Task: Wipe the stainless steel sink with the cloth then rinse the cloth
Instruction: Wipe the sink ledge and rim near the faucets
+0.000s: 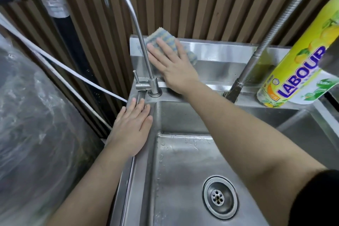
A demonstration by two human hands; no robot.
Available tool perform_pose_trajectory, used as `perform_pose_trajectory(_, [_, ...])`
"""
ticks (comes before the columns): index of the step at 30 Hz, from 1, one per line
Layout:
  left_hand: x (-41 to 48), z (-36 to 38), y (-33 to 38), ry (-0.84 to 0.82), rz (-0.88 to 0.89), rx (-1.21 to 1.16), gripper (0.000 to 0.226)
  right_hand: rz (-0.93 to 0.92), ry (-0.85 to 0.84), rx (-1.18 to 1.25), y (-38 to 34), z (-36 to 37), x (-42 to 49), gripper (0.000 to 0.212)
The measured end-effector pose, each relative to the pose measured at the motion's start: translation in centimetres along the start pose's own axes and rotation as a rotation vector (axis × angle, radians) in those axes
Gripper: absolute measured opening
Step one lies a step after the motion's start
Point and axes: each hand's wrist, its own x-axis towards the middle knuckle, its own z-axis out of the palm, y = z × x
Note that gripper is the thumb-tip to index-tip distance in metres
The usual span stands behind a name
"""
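Observation:
The stainless steel sink (185, 161) fills the lower middle, with a round drain (220, 197) in its wet basin. A blue and yellow striped cloth (161, 35) lies flat against the sink's steel backsplash (223, 53). My right hand (171, 66) presses the cloth onto the backsplash with straight, spread fingers, just right of the thin gooseneck tap (128, 24). My left hand (131, 126) rests flat on the sink's left rim, fingers straight, near the tap's base.
A yellow LABOUR detergent bottle (297, 71) stands on the back ledge at right. A flexible metal spray hose (271, 31) rises beside it. Plastic-wrapped bulk (33, 115) and white cables (73, 73) sit left of the sink. A brown ribbed wall is behind.

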Motion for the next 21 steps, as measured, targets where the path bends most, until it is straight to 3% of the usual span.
perform_pose_trajectory(3, [0.0, 0.0, 0.0, -0.003, -0.004, 0.006, 0.055, 0.100, 0.014, -0.094, 2.7, -0.1, -3.2, 0.061])
perform_pose_trajectory(6, [0.0, 0.1, 0.1, 0.019, 0.007, 0.024, 0.066, 0.254, 0.051, -0.135, 2.2, -0.6, -2.6, 0.050])
perform_pose_trajectory(10, [0.0, 0.2, -0.1, 0.021, 0.006, 0.016, 0.067, -0.024, 0.046, -0.157, 0.4, -0.7, 2.0, 0.057])
perform_pose_trajectory(13, [0.1, 0.2, -0.1, 0.017, -0.002, 0.000, 0.067, -0.212, -0.080, -0.247, 1.9, -0.4, 0.0, 0.057])
perform_pose_trajectory(17, [0.1, 0.3, -0.1, 0.038, 0.013, 0.009, 0.083, -0.223, -0.120, -0.316, 4.0, -0.2, -4.4, 0.058])
perform_pose_trajectory(21, [0.1, 0.4, -0.2, 0.052, 0.011, 0.019, 0.087, -0.339, -0.123, -0.336, 1.1, -0.6, -0.6, 0.055])
